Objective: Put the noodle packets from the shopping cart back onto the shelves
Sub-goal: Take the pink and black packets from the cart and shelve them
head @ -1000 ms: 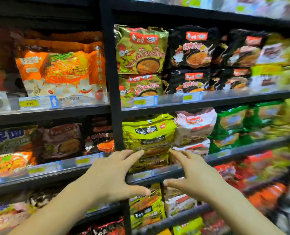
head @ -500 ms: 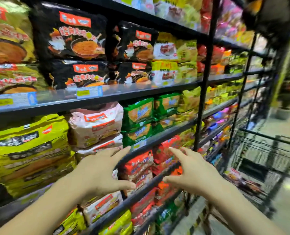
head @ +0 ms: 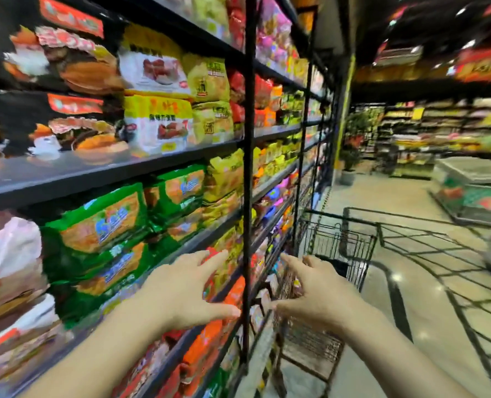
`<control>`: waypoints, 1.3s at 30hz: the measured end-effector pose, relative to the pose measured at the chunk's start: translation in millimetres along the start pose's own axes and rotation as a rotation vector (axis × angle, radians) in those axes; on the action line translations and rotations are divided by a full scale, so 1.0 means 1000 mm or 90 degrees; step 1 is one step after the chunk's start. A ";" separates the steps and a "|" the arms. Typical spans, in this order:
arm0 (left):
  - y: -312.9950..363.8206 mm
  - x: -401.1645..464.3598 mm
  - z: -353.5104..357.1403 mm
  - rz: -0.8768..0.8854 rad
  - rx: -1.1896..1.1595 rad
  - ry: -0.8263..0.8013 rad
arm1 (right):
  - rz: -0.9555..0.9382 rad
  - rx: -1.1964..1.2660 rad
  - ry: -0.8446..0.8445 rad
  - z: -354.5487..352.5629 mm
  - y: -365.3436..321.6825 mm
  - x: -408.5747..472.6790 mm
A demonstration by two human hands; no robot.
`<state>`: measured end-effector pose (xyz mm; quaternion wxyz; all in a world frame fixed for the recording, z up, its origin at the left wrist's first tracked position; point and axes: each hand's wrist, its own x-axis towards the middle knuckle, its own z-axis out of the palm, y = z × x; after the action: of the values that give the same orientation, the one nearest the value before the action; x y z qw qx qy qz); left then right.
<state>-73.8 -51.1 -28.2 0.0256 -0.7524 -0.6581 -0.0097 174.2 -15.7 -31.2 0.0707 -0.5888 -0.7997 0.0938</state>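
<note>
Black shelves (head: pixel 118 170) full of noodle packets run along my left; green packets (head: pixel 103 222) and yellow ones (head: pixel 158 122) stand nearest. My left hand (head: pixel 185 291) hovers in front of the lower shelf, fingers spread, holding nothing. My right hand (head: pixel 318 291) is beside it, also spread and empty, over the near end of the black wire shopping cart (head: pixel 341 248). The cart's contents are blurred and mostly hidden behind my right hand.
A black shelf upright (head: pixel 248 168) stands between my hands. The aisle floor (head: pixel 387 196) opens to the right of the cart. A chest freezer (head: pixel 474 182) sits at the far right, a potted plant (head: pixel 350 156) at the aisle's end.
My view has swung right along the shelves, bringing the cart and the aisle into sight. Both hands stay spread and empty, now nearer the cart.
</note>
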 end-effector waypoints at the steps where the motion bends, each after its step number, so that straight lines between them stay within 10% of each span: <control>1: 0.001 0.022 0.002 0.018 -0.010 0.001 | 0.017 -0.001 0.004 -0.001 0.005 0.013; 20: 0.039 0.320 0.055 0.151 -0.069 -0.056 | 0.286 0.041 0.016 -0.005 0.125 0.175; 39: 0.140 0.611 0.124 0.172 -0.062 -0.110 | 0.285 0.060 -0.051 -0.004 0.357 0.414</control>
<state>144.6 541.3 -125.8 -0.0667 -0.8324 -0.5495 0.0268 383.4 483.1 -109.6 0.0436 -0.7434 -0.6460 0.1679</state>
